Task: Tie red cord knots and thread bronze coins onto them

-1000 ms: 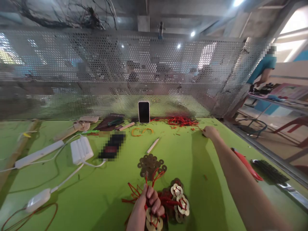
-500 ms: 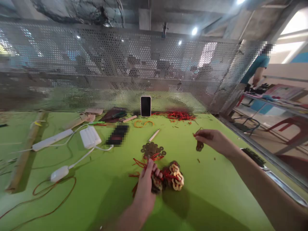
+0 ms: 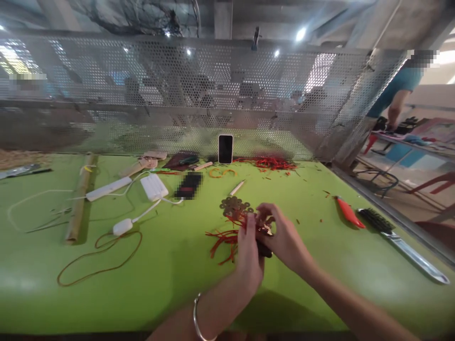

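Note:
My left hand (image 3: 250, 253) is closed round a bundle of coins (image 3: 265, 249) tied with red cord, which is largely hidden behind the fingers. Loose red cord ends (image 3: 223, 241) fan out to the left of that hand. My right hand (image 3: 286, 239) meets it from the right, its thumb and fingers curled on the same bundle; a few coins show between the two hands. Just beyond them lies a pile of loose coins with holes (image 3: 233, 206), and behind that a pencil-like stick (image 3: 237, 187).
A phone (image 3: 225, 149) stands upright at the mesh screen, near a heap of red cord (image 3: 273, 163). A red-handled tool (image 3: 348, 212) and a brush (image 3: 405, 246) lie at right. White chargers (image 3: 154, 186), cables and a bamboo piece (image 3: 81, 203) occupy the left. Another person (image 3: 398, 94) stands far right.
My right hand has come in from the right with a small string of coins, to the bundle in my left hand. The view has shifted, showing the red-handled tool.

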Tool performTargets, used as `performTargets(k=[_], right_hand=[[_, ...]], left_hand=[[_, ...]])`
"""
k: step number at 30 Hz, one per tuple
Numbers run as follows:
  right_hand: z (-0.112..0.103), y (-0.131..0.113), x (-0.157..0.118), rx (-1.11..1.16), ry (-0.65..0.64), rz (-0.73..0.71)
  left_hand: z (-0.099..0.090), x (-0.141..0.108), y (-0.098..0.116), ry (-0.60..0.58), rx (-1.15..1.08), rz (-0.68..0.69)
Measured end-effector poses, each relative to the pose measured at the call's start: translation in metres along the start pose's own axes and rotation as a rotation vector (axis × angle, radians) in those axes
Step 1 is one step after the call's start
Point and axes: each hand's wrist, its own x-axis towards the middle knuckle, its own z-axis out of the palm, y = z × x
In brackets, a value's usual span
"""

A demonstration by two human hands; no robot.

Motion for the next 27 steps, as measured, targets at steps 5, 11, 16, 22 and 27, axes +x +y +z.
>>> performTargets(k=[5,11,16,22,27], right_hand=[[-0.017,0.006,-0.002,0.141,-0.191,0.056],[-0.042,0.024,-0.002,0.527,-0.622,0.301],[-0.042,0.030,-0.008,0.688,-0.544,0.436],[-0.019,0.028,-0.014,0.844,-0.370,0.547],[-0.010,0.030,-0.019,0.855,-0.275,0.534]], left_hand=[[0.009,-0.008,-0.015,0.107,0.002,-0.003],[0.014,-0.005,-0.019,0.026,-0.055,0.092],[0.010,0.017,-0.003,-0.014,-0.060,0.293],[0.008,0.020,-0.009,0.001,0.083,0.470],[0.005,0.020,-0.017,0.080,0.247,0.567]])
